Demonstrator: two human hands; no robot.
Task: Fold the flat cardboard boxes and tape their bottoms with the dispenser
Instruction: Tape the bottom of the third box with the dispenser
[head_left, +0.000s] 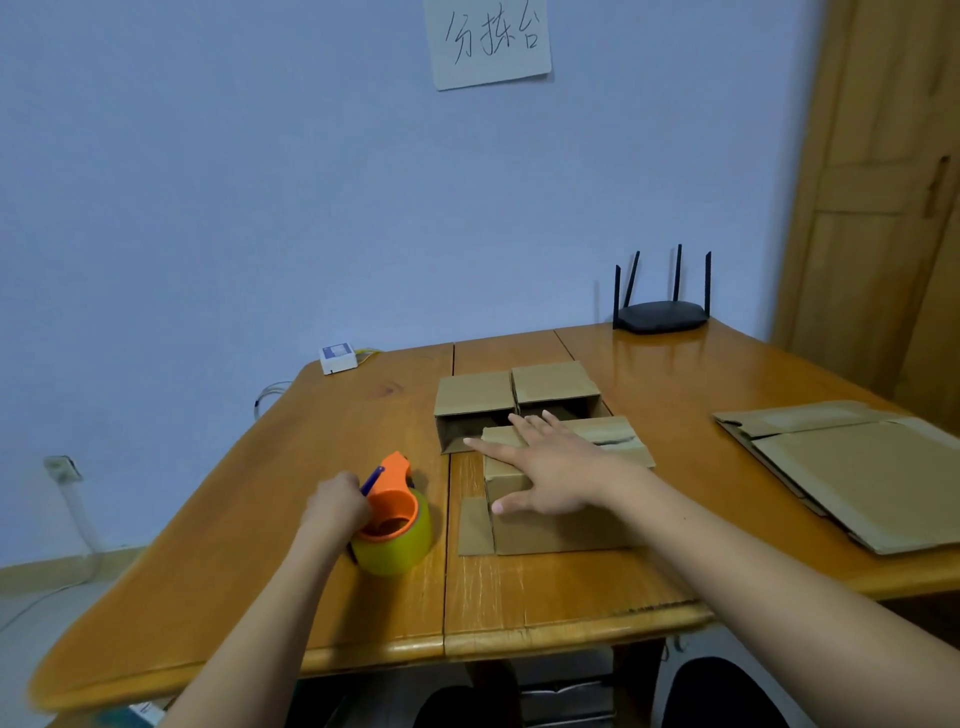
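Folded brown cardboard box (561, 499): mid-counter, bottom flaps up, pressed shut by right hand (550, 467), fingers spread flat. Orange dispenser with yellow tape roll (392, 525): just left of box, gripped by left hand (335, 506), fingers apparently curled round handle. Step: taping. Next: bring the dispenser onto the flap seam.

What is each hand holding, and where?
The left hand grips the tape dispenser by its orange handle. The right hand presses flat on the box, gripping nothing.
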